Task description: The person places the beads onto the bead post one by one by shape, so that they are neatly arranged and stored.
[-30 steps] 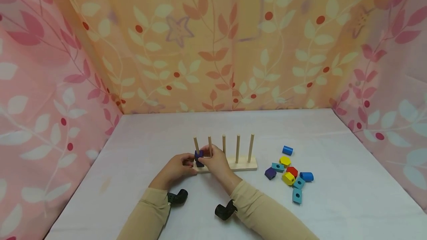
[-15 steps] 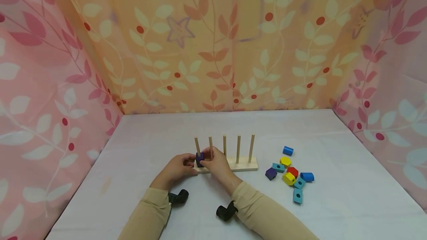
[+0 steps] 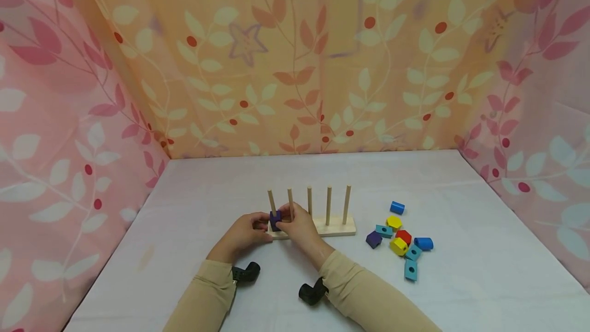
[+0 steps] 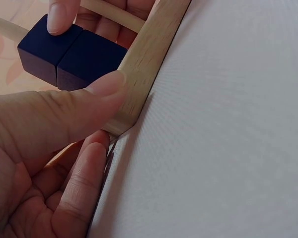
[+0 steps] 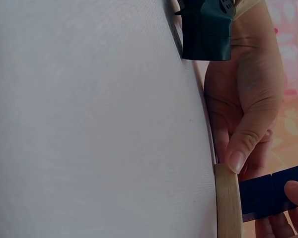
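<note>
We see a white table [image 3: 322, 178] walled in by leaf-patterned cloth [image 3: 295, 55], orange at the back and pink at the sides. Near the front stands a wooden rack [image 3: 341, 228] with five upright pegs. Two dark blue blocks [image 3: 275, 220] sit stacked on the leftmost peg [image 3: 271, 200], the lower one resting on the rack's base. Our left hand [image 3: 244, 233] holds the rack's left end: the wrist view shows its thumb [image 4: 84, 106] pressed onto the edge of the base right beside the lower block and a finger curled under the corner. Our right hand [image 3: 299, 225] comes in from the other side, with a fingertip [image 4: 59, 17] on the upper block and the rest of its fingers behind the pegs; we cannot tell whether it truly pinches the block or only touches it. Well to the right of the rack lies a loose cluster of beads [image 3: 400, 242], blue, teal, yellow, red and purple, on the cloth.
</note>
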A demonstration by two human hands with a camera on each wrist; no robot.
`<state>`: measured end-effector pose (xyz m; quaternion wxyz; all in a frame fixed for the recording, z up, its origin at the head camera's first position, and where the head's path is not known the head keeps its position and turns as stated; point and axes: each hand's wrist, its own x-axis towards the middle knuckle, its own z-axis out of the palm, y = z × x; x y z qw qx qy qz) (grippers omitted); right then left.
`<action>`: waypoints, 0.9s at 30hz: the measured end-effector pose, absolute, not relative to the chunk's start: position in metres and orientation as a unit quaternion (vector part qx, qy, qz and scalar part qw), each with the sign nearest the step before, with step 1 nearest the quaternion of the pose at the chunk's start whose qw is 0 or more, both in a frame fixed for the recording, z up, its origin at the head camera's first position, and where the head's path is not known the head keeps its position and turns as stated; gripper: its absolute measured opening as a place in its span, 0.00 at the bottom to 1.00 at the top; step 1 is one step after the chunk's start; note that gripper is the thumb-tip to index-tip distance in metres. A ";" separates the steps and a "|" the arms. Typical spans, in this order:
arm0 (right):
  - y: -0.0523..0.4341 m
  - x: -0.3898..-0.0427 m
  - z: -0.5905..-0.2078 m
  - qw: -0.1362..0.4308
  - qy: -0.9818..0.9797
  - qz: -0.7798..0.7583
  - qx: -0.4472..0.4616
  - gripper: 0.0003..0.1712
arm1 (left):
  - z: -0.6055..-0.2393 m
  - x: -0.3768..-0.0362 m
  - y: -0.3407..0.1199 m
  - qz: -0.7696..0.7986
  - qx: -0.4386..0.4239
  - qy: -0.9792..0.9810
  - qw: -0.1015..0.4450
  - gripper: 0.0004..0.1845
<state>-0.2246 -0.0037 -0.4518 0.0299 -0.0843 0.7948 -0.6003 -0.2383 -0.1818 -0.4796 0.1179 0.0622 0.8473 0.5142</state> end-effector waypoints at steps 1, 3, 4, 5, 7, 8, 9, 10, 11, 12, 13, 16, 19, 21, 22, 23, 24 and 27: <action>-0.003 -0.225 -0.451 0.030 0.796 -0.598 -0.085 0.16 | -0.480 -0.239 -0.182 0.513 0.061 0.848 0.119 0.27; -0.002 -0.224 -0.450 0.035 0.796 -0.598 -0.088 0.18 | -0.480 -0.239 -0.182 0.512 0.061 0.848 0.121 0.26; -0.001 -0.224 -0.450 0.037 0.796 -0.598 -0.090 0.19 | -0.480 -0.239 -0.181 0.512 0.061 0.848 0.121 0.26; 0.000 -0.224 -0.449 0.039 0.797 -0.595 -0.092 0.21 | -0.479 -0.239 -0.181 0.510 0.061 0.849 0.120 0.26; 0.003 -0.224 -0.448 0.042 0.796 -0.596 -0.099 0.25 | -0.478 -0.239 -0.180 0.510 0.060 0.850 0.119 0.27; 0.005 -0.223 -0.447 0.044 0.794 -0.597 -0.105 0.26 | -0.478 -0.239 -0.179 0.510 0.060 0.850 0.117 0.27; 0.007 -0.222 -0.446 0.046 0.794 -0.596 -0.110 0.27 | -0.478 -0.239 -0.179 0.511 0.060 0.850 0.116 0.27; 0.009 -0.221 -0.445 0.045 0.795 -0.594 -0.114 0.27 | -0.478 -0.239 -0.178 0.511 0.059 0.850 0.116 0.27; 0.011 -0.220 -0.444 0.044 0.797 -0.590 -0.119 0.28 | -0.478 -0.239 -0.178 0.511 0.059 0.850 0.115 0.26; 0.013 -0.219 -0.442 0.043 0.797 -0.590 -0.124 0.28 | -0.478 -0.239 -0.178 0.512 0.058 0.849 0.115 0.26; 0.015 -0.218 -0.441 0.042 0.797 -0.589 -0.129 0.28 | -0.478 -0.239 -0.178 0.513 0.057 0.849 0.115 0.26; 0.019 -0.215 -0.438 0.033 0.800 -0.582 -0.142 0.28 | -0.479 -0.239 -0.178 0.513 0.054 0.849 0.116 0.26; 0.023 -0.211 -0.434 0.033 0.792 -0.590 -0.152 0.28 | -0.480 -0.239 -0.179 0.512 0.054 0.849 0.117 0.26; 0.026 -0.209 -0.431 0.036 0.787 -0.595 -0.158 0.28 | -0.481 -0.239 -0.179 0.513 0.054 0.849 0.118 0.27; 0.027 -0.208 -0.430 0.040 0.786 -0.596 -0.159 0.29 | -0.481 -0.239 -0.180 0.511 0.054 0.850 0.117 0.27; 0.029 -0.207 -0.428 0.045 0.783 -0.599 -0.160 0.29 | -0.481 -0.239 -0.180 0.510 0.056 0.850 0.116 0.27; 0.031 -0.207 -0.427 0.050 0.783 -0.599 -0.163 0.29 | -0.481 -0.239 -0.180 0.508 0.056 0.852 0.115 0.27; 0.038 -0.206 -0.424 0.069 0.778 -0.600 -0.169 0.29 | -0.482 -0.238 -0.181 0.505 0.053 0.854 0.114 0.27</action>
